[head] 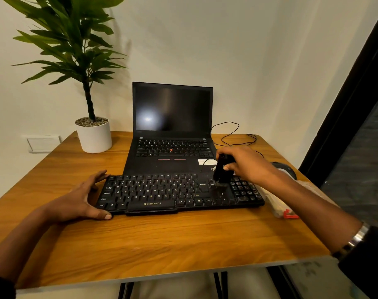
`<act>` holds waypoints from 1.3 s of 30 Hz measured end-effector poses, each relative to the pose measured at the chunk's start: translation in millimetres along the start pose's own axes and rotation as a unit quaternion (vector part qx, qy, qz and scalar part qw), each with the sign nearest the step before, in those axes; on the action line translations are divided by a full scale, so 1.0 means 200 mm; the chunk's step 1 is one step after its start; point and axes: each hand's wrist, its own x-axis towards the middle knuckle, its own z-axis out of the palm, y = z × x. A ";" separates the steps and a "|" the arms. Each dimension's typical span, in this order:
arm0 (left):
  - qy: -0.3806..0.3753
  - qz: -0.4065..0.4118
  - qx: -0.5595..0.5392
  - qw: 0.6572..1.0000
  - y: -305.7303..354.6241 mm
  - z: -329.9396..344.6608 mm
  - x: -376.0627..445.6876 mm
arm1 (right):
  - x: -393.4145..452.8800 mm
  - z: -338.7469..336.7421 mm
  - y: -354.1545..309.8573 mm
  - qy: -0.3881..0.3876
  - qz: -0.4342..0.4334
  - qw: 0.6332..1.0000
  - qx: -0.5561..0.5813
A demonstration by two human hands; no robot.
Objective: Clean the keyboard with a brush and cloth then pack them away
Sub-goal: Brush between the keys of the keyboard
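Note:
A black keyboard lies across the middle of the wooden table. My right hand grips a black brush upright, with its bristles down on the keys between the main block and the number pad. My left hand braces the keyboard's left end, fingers spread along its far edge and thumb at its near corner. A clear pouch with a red tab lies just right of the keyboard, partly behind my right forearm. I cannot pick out a cloth.
An open black laptop with a dark screen stands right behind the keyboard. A potted plant in a white pot sits at the back left. A thin black cable loops at the back right, near a dark mouse.

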 end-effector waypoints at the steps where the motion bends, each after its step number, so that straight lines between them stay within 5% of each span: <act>1: -0.001 -0.002 0.001 1.000 0.00 0.00 0.00 | 0.01 0.00 0.00 0.012 -0.005 1.000 0.002; 5: -0.004 -0.001 -0.004 1.000 0.00 0.00 0.00 | -0.01 0.03 -0.02 -0.013 -0.008 1.000 -0.021; 10: 0.002 -0.009 0.007 1.000 -0.01 0.00 0.01 | -0.01 -0.09 -0.03 -0.142 0.002 0.989 0.044; 22: -0.006 -0.007 0.004 1.000 0.00 0.00 0.01 | 0.21 0.08 0.09 0.037 -0.015 0.999 0.014; 31: -0.001 -0.013 0.009 1.000 -0.02 0.00 0.02 | 0.13 -0.08 0.04 -0.154 -0.028 0.985 0.070; 39: -0.004 -0.019 0.013 1.000 -0.02 0.00 0.01 | 0.23 0.09 0.11 0.025 -0.011 1.000 0.016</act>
